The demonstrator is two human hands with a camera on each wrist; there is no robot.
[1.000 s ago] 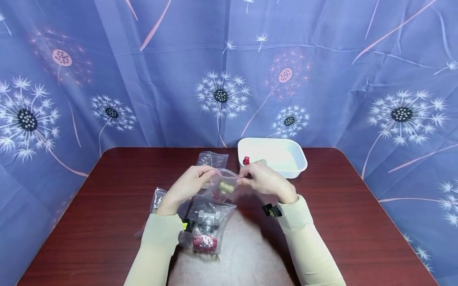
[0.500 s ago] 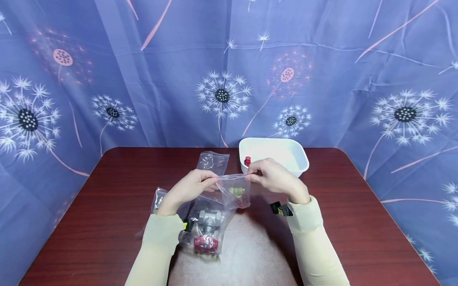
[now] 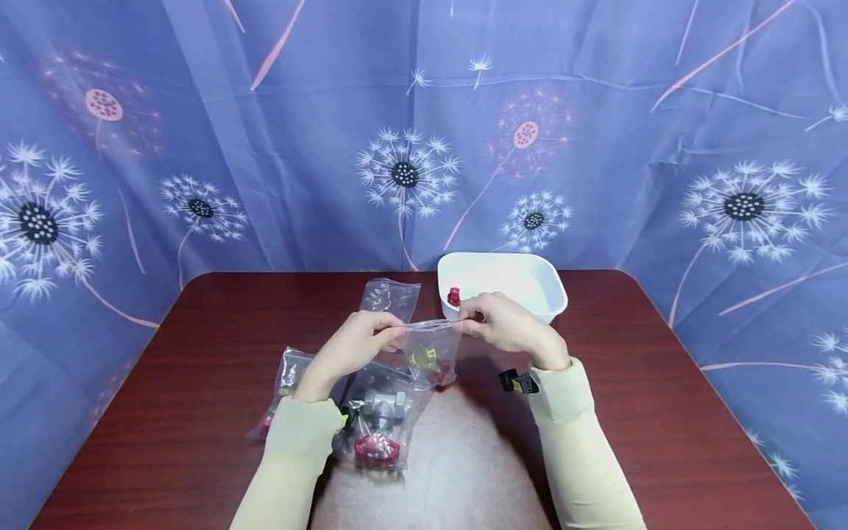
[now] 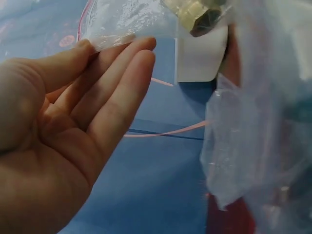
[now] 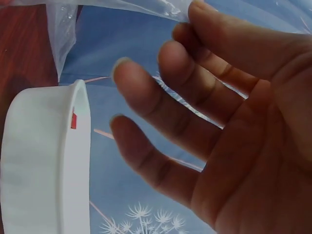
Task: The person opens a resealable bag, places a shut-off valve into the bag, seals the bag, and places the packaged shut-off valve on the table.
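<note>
Zip-top bag [image 3: 435,341] of clear plastic, hanging between the two hands, upper edge drawn nearly straight. At one top corner, a thumb-and-finger pinch by the left hand [image 3: 355,344], outer fingers [image 4: 128,83] mostly straight; at the opposite corner, a like pinch by the right hand [image 3: 506,325], outer fingers [image 5: 152,96] spread loosely and bent a little. Below and between these pinches, inside the plastic: a yellow, brass-like fitting [image 3: 424,358] and, lower down, a red part [image 3: 440,376]. Just beyond the right fingers, a white tub [image 3: 538,283] with a red item [image 3: 453,297] inside its near corner. Nearer the body than the left fingers, on the desk [image 3: 205,353]: a larger bag [image 3: 416,394] with a grey metal valve [image 3: 384,405] and red handle [image 3: 377,450]; partly behind the left wrist, a further bag [image 3: 296,359]. Beyond the left fingers, a flat clear bag [image 3: 391,296]. Handling, as judged: film thin, limp and slippery, likely to crease or slide; contents probably hard, heavy for their size and apt to swing, weighting the bottom. Best taken at both ends of the top strip, flat between thumb and forefinger, under gentle tension. Whether sealed along that strip: cannot tell.
</note>
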